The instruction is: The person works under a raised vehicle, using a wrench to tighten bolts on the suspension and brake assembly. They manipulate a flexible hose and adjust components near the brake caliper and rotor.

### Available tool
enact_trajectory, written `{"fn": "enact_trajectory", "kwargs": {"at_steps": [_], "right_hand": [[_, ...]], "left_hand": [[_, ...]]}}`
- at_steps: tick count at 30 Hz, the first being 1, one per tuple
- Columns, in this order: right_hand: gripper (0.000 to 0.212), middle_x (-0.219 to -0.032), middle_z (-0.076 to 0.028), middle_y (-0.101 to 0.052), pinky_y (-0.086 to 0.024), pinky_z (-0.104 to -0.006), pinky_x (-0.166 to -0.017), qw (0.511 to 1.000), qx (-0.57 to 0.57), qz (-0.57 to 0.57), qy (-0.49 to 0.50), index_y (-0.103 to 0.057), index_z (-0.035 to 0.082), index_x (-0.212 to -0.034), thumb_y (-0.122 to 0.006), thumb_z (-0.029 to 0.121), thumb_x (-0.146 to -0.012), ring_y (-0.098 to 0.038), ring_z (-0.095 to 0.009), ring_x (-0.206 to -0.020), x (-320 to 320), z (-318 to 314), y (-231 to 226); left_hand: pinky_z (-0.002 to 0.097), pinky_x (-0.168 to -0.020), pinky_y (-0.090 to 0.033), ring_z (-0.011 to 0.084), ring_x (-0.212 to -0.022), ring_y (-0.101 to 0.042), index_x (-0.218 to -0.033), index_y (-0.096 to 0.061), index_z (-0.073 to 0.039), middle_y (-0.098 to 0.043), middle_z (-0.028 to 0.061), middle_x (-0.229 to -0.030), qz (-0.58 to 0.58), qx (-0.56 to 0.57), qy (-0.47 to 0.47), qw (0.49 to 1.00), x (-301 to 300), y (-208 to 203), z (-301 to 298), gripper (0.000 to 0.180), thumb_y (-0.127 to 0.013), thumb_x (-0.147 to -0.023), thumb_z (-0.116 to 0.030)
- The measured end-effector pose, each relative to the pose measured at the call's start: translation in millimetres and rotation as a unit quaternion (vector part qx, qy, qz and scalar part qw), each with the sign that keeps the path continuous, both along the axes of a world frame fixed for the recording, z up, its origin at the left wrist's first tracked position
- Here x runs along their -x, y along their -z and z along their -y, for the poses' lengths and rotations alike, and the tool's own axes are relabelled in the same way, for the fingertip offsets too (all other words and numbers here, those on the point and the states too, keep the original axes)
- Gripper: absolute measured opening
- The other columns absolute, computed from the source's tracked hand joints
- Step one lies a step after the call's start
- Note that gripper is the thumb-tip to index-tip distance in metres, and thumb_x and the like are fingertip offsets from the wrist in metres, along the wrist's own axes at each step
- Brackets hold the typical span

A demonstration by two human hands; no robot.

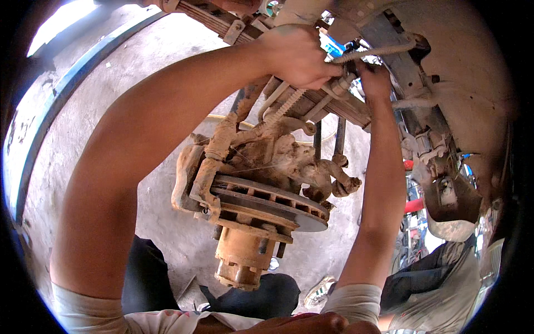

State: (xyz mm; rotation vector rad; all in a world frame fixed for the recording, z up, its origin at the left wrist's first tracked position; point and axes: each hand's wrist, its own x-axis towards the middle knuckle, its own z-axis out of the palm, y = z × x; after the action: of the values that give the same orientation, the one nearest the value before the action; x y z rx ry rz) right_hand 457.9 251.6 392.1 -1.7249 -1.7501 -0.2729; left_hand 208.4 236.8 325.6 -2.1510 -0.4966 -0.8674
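Up at the vehicle's underside, my left hand [300, 58] is closed in a fist beside a hose fitting [344, 83], its thumb side toward it. What that fist holds is hidden. On the fitting's other side is my right hand [377, 82], its fingers bent in around the same spot; what they grip is in shadow. A spring-wrapped hose [288, 106] runs down from the fist, and a ribbed hose [381, 51] passes above the fitting. Below hang a rusty brake disc [270, 201], its caliper [188, 175] and a dirt-coated wheel hub [245, 250].
A leaf spring [328, 106] crosses behind my hands. The vehicle frame rail [401, 61] slopes down along the right. At the lower right a person in grey clothing [445, 289] is close by. A shoe [319, 292] rests on the concrete floor [167, 214].
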Motion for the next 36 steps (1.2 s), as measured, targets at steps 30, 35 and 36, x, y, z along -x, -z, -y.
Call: {"fn": "enact_trajectory", "kwargs": {"at_steps": [30, 35, 36], "right_hand": [[0.036, -0.106, -0.021, -0.067, -0.052, -0.0436, -0.085, 0.917, 0.024, 0.362, -0.169, -0.064, 0.002, -0.110, -0.072, 0.018, -0.079, -0.065, -0.036, -0.099, 16.0, -39.3, -32.4], [0.039, -0.106, -0.020, -0.068, -0.051, -0.0440, -0.084, 0.920, 0.094, 0.342, -0.168, -0.065, 0.004, -0.111, -0.073, 0.024, -0.079, -0.066, -0.036, -0.099, 15.4, -31.2, -39.7], [0.038, -0.106, -0.020, -0.068, -0.051, -0.0437, -0.084, 0.924, 0.086, 0.337, -0.157, -0.065, 0.003, -0.111, -0.072, 0.024, -0.079, -0.066, -0.036, -0.099, 14.1, -35.3, -42.7]], "left_hand": [[0.0381, -0.062, -0.055, 0.0258, -0.053, -0.063, -0.109, -0.061, -0.027, -0.061, 0.0060, -0.057, 0.012, -0.042, 0.016, 0.999, -3.6, -1.4, 3.2, 0.026, -0.055, -0.087, -0.040], [0.0390, -0.050, -0.051, 0.0253, -0.056, -0.065, -0.104, -0.063, -0.022, -0.062, 0.0038, -0.058, 0.027, -0.076, 0.035, 0.996, -3.5, 1.0, -4.8, 0.026, -0.055, -0.088, -0.041], [0.0391, -0.050, -0.051, 0.0253, -0.056, -0.065, -0.104, -0.063, -0.022, -0.062, 0.0038, -0.058, 0.025, -0.076, 0.035, 0.996, -5.4, -2.3, -3.2, 0.026, -0.055, -0.088, -0.041]]}}
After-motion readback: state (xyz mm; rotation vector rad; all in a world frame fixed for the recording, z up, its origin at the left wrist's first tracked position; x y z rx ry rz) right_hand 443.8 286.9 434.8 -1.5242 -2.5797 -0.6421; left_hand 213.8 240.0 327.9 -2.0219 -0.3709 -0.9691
